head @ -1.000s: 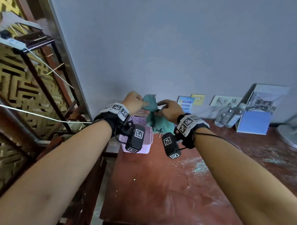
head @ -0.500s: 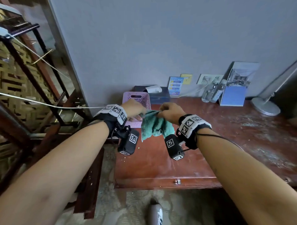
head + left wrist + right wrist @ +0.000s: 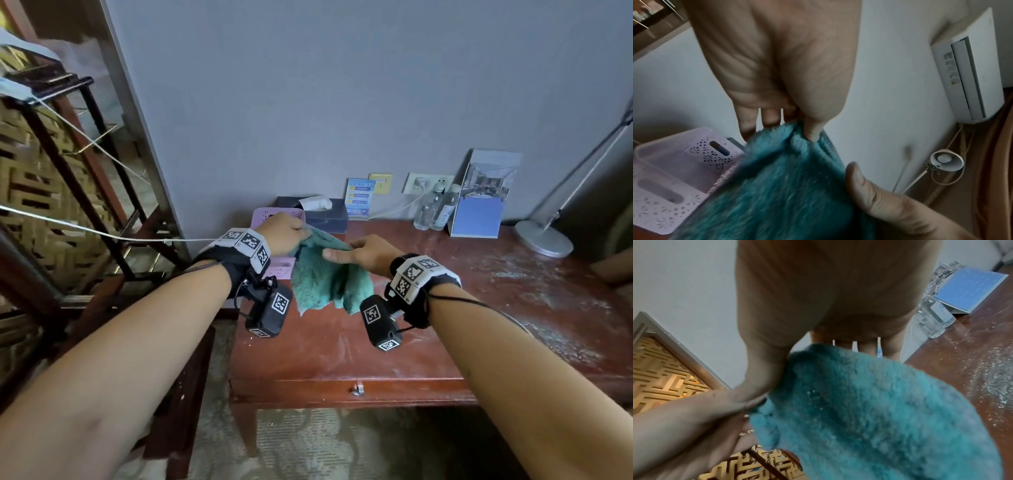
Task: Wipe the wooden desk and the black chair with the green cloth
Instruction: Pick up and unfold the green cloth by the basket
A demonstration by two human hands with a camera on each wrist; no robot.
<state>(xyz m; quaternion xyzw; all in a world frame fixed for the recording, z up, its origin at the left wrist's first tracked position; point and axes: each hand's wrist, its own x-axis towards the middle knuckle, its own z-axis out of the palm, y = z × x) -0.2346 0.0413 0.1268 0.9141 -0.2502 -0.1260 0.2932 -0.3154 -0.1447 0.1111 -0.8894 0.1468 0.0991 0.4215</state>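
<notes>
My left hand (image 3: 286, 233) and right hand (image 3: 364, 251) pinch the green cloth's (image 3: 325, 277) top edge; it hangs downward above the desk (image 3: 513, 308), lower corners blurred.

Fluffy green cloth (image 3: 325, 274) hangs above dusty wooden desk (image 3: 513, 308).

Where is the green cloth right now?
In the head view, the green cloth hangs centre-frame between the left hand and right hand, above the wooden desk.
</notes>
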